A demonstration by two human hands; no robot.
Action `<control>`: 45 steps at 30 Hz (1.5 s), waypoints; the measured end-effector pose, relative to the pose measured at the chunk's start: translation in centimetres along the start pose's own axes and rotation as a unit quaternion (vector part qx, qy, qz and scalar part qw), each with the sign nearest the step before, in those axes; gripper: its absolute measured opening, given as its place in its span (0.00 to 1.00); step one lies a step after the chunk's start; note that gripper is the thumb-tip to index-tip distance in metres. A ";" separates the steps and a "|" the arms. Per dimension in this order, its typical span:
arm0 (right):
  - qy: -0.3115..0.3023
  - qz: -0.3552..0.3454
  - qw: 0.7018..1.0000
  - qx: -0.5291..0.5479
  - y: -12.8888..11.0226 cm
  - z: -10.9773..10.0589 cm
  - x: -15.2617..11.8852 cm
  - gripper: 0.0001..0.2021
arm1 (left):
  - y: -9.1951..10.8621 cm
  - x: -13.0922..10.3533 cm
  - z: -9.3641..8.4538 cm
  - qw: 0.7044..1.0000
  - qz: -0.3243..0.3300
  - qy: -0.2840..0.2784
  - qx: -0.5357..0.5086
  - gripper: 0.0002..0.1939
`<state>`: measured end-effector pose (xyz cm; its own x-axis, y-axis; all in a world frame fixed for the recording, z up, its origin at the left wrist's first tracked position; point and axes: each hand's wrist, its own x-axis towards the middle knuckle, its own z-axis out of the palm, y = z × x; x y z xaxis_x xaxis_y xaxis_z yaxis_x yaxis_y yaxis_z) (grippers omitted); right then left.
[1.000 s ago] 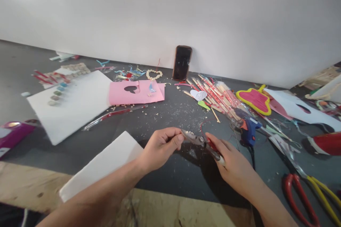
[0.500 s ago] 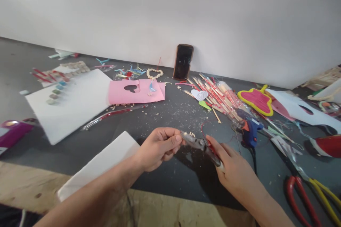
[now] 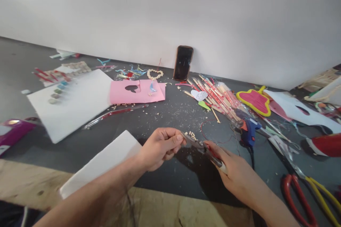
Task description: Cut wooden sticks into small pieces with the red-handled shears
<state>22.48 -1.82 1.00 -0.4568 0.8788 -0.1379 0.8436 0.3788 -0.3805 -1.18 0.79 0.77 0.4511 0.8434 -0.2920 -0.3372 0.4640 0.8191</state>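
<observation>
Newly turned edge-on, the cutter (image 3: 195,143) bared more pale bits (image 3: 192,135) beyond it, which suggested cutting in progress.
In the head view, the right hand (image 3: 230,161) gripped its red-and-white handles over the table (image 3: 165,184); the left hand (image 3: 160,148) pressed thumb to finger at its tip, anything pinched hidden. The blades looked slim, grey.

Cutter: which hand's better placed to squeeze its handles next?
Right, I'd judge. The right hand grips the cutter by its handles, while the left hand is pinched closed at the tip of the blade, away from them; what it may hold is too small to make out.
</observation>
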 end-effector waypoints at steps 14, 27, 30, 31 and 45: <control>0.088 0.019 0.989 -0.119 0.4 0.6 0.5 0.34 | -0.6 0.3 -0.3 0.980 0.093 0.054 0.168 0.17; 0.070 0.001 0.989 -0.130 -0.1 0.7 0.6 0.34 | 0.2 0.0 -0.5 0.999 -0.021 -0.024 -0.004 0.12; 0.060 0.018 0.990 -0.126 -0.5 0.8 0.5 0.33 | 0.2 0.0 -0.4 1.000 -0.030 -0.001 -0.005 0.13; 0.055 0.025 0.990 -0.124 -0.6 0.9 0.5 0.33 | 0.2 0.1 -0.4 0.999 -0.033 0.007 -0.006 0.13; -0.019 0.044 0.999 0.024 -1.4 0.0 -0.4 0.25 | -0.5 0.0 -0.3 1.000 0.011 0.000 -0.013 0.12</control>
<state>21.45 -2.74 1.58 -0.3936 0.8957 -0.2071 0.8666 0.2864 -0.4087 -1.30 0.68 0.22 0.4433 0.8536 -0.2737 -0.3691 0.4521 0.8120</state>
